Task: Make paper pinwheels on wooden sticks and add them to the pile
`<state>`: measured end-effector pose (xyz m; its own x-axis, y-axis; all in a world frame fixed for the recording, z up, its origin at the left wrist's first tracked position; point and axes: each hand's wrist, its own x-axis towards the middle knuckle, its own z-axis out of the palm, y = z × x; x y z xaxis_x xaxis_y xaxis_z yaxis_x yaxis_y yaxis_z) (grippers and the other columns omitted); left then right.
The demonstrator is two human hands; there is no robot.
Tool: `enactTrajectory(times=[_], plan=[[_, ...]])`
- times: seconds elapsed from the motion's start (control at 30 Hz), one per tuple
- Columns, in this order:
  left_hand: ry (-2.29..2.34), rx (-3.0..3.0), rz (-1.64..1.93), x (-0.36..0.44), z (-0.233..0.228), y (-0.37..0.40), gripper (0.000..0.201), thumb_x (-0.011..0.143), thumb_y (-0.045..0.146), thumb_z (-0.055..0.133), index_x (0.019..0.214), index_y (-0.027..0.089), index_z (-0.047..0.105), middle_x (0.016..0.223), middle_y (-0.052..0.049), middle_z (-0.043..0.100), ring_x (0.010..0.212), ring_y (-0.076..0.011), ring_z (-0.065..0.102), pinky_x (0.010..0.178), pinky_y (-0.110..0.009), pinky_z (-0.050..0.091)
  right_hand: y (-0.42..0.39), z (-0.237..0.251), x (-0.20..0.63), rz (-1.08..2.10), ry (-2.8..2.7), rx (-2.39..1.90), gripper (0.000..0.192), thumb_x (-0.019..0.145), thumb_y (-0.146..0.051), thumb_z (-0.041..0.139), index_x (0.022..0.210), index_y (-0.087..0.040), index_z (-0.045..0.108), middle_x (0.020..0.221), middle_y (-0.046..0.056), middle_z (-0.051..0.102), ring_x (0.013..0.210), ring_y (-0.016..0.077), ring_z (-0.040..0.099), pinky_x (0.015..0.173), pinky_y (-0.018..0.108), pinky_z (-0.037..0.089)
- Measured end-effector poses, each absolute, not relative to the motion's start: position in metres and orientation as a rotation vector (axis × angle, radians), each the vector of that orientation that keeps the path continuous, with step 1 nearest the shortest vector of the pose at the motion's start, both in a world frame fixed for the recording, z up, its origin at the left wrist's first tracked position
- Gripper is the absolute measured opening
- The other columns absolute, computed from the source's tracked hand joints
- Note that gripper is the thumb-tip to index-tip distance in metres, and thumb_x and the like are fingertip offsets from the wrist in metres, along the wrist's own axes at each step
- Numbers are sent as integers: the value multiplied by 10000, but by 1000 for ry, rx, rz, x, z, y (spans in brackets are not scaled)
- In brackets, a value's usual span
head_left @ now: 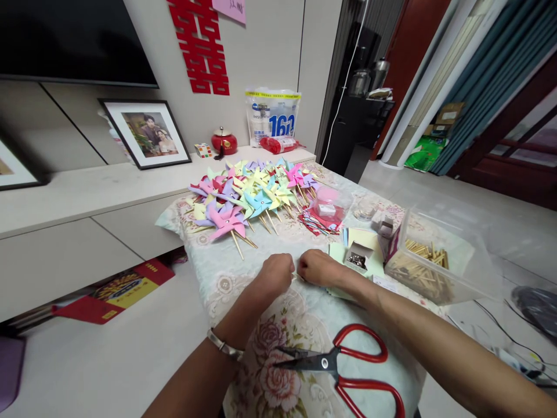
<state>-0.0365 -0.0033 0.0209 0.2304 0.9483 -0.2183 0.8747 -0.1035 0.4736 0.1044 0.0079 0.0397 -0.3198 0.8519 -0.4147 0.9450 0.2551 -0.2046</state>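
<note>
Over the middle of the flowered tablecloth, my left hand (277, 273) is closed, its fingers curled in. My right hand (315, 267) is closed too, close beside it. A tiny pale bit shows between the two, too small to name. Red-handled scissors (324, 363) lie with blades slightly apart below my hands. Just beyond my right hand are pale paper sheets (373, 247) and an open little box (357, 256) of small metal pieces. Farther back lies a pile of paper pinwheels (260, 203) on wooden sticks.
A clear plastic bin (470, 255) of short wooden sticks (420, 255) stands at the right edge. Red patterned papers (319, 222) lie beside the pinwheels. Behind the table runs a white cabinet (87, 197) with a framed photo (145, 133), a red pot (225, 144) and a large plastic bag (272, 118).
</note>
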Motion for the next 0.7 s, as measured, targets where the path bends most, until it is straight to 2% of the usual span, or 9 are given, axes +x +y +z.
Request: enactTrajectory(times=[0.13,0.23,0.37,0.43,0.57,0.7], plan=[[1703,1934,296,-39,19,-6,211,702,112,672,882,222,663,782,-38,722,780,-210,683,688,-271,465,6,44,104,-694,2297,1665,290,848,-381,624,972,-166,773,953,75,772,829,178,690,638,216,445],[1713,1938,300,-41,24,-7,278,700,88,659,955,200,659,831,-63,736,832,-234,687,715,-287,468,1,45,97,-636,2294,1700,371,831,-457,653,994,-142,765,1016,123,759,892,226,694,676,248,465],[1770,1975,308,-49,33,-9,307,834,56,476,1087,133,633,1053,-158,729,1016,-283,660,855,-368,454,-3,46,89,-566,2315,1689,383,791,-434,724,1022,-130,754,1068,155,747,988,269,691,760,276,487],[1804,1959,376,-55,35,-12,324,888,78,399,1122,124,619,1106,-160,717,1047,-278,651,884,-375,448,-2,47,87,-557,2325,1663,363,788,-416,729,1022,-139,755,1062,143,753,992,264,694,765,271,492],[1841,1816,637,-65,30,-25,284,905,148,417,1095,141,627,1067,-124,730,984,-257,671,843,-351,475,3,49,84,-565,2322,1609,316,768,-351,715,996,-138,763,1034,137,762,955,252,707,716,258,497],[1836,1613,862,-69,17,-46,275,857,172,452,1057,168,640,1042,-99,734,905,-238,682,791,-344,494,6,47,80,-575,2312,1572,277,736,-261,681,964,-134,771,1006,141,768,902,249,721,649,250,488]])
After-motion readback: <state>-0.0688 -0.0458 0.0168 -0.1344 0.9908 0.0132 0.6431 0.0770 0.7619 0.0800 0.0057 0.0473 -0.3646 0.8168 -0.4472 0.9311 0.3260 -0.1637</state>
